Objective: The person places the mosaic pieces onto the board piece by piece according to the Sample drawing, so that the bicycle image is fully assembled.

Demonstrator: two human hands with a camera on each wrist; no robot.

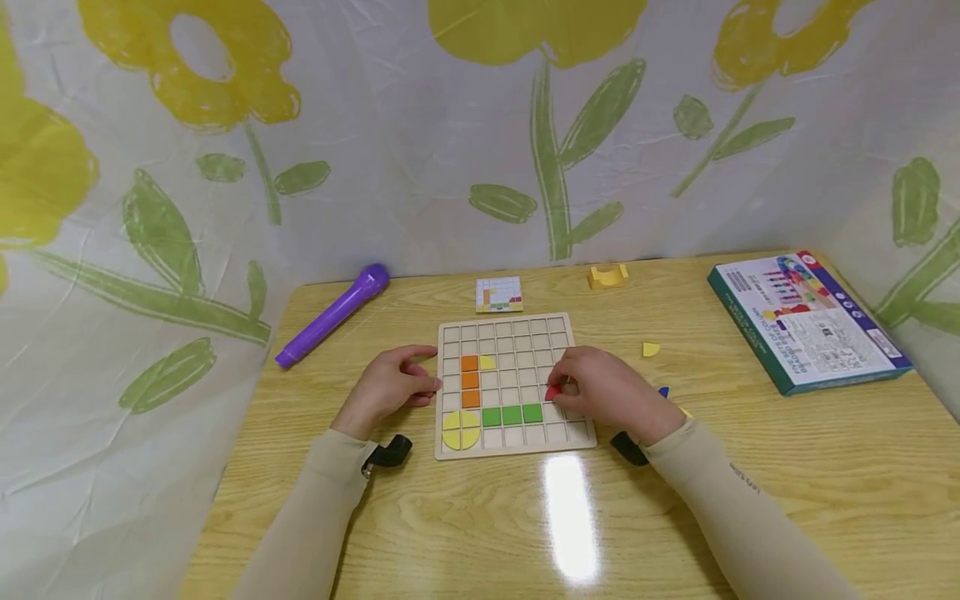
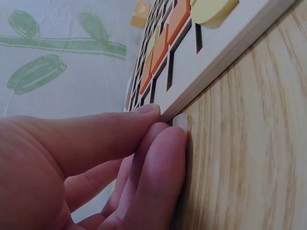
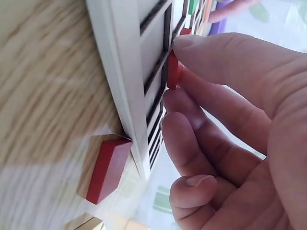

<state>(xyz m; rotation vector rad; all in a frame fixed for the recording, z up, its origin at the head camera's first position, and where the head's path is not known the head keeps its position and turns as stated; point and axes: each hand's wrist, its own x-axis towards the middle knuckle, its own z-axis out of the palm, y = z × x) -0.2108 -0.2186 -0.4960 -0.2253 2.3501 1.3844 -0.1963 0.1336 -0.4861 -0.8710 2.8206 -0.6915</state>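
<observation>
A wooden grid board point(image 1: 517, 327) lies on the table between both hands. My left hand point(image 1: 387, 385) holds the board's left edge, the thumb on top and the index finger against its side. My right hand point(image 1: 603, 387) pinches a small red piece point(image 3: 173, 69) over the right part of the grid. On the board are orange squares point(image 1: 470, 380) in a column, green squares point(image 1: 512, 415) in a row, a yellow quarter-circle point(image 1: 487, 362), and yellow quarters forming a circle point(image 1: 461, 430). Another red piece point(image 3: 109, 170) lies on the table beside the board in the right wrist view.
Behind the board lies a pattern card point(image 1: 498, 294). A purple microphone point(image 1: 332, 317) is at the left, a yellow arch block point(image 1: 608, 276) at the back. To the right are a yellow quarter piece point(image 1: 650, 350), a blue piece point(image 1: 663, 392) and a game box point(image 1: 810, 321).
</observation>
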